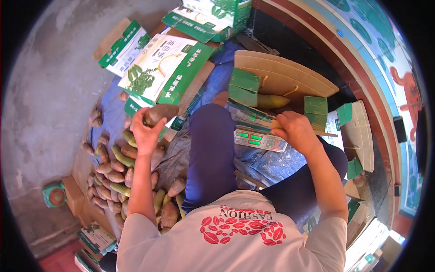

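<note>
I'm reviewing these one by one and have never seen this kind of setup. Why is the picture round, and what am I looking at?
There's no machine here: a person works bare-handed, wearing a camera on the head. Its wide fisheye lens looks down, so edges bend and you see their own shirt and legs.

The left hand holds a brown tuber. The right hand is at the near edge of an open carton; I can't tell how firmly it grips. Inside that carton lies a long greenish tuber. Below it sits a scale with lit green displays.

To the left is a pile of tubers, brown and green. A blue sheet is spread underneath, and white-and-green cartons lie beyond.
</note>
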